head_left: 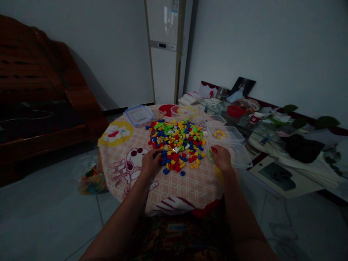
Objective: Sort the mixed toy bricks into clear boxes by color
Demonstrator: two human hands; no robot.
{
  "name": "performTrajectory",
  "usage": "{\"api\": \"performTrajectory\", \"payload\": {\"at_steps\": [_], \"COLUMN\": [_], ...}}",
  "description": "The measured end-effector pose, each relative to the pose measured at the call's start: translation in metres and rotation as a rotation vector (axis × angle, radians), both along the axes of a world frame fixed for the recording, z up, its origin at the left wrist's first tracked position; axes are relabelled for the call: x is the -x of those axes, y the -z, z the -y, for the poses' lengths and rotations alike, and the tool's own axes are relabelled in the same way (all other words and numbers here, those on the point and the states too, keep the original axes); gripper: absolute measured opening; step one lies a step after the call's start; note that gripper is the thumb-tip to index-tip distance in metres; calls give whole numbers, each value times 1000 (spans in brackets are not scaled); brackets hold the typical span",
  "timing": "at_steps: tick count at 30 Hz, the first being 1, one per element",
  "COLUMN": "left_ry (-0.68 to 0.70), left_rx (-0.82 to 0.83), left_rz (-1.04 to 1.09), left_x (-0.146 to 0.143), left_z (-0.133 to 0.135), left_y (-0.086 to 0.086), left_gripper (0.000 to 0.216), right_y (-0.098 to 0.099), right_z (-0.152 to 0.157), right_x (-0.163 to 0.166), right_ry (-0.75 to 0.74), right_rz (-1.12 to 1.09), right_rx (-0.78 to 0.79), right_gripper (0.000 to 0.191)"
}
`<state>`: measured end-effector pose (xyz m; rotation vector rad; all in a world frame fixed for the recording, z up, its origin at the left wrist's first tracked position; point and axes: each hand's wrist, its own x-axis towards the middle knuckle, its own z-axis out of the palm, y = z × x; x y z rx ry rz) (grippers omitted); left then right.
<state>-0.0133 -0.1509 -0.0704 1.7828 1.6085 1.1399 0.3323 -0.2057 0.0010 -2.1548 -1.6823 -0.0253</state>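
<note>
A heap of small coloured building bricks [178, 143] in red, blue, yellow, green and white lies on a round table with a cartoon-print cloth [127, 163]. My left hand [150, 162] rests at the heap's near left edge, fingers curled onto the bricks. My right hand [221, 157] is closed in a pinch on a small red brick [214, 149] beside the rim of a clear plastic box [239, 156]. A second clear box [227, 135] behind it holds a few yellow bricks.
A blue-rimmed box lid [138, 115] lies at the table's far left. A plastic bag of bricks [91, 177] sits on the floor to the left. A cluttered glass table [261, 127] stands on the right, a wooden sofa [40, 94] on the left.
</note>
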Motion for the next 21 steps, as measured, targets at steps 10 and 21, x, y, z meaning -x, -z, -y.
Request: {"api": "performTrajectory", "payload": {"at_steps": [10,21], "left_ry": [-9,9], "left_rx": [9,-11], "left_rz": [10,19], "left_x": [-1,0], "left_z": [-1,-1], "left_y": [0,2], "left_gripper": [35,33], "right_y": [11,4], "right_z": [-23,-71], "right_x": [69,117], "right_ry": [-234,-346], "right_rz": [-320,-608], "right_rx": [-171,-266], "right_gripper": [30,44]}}
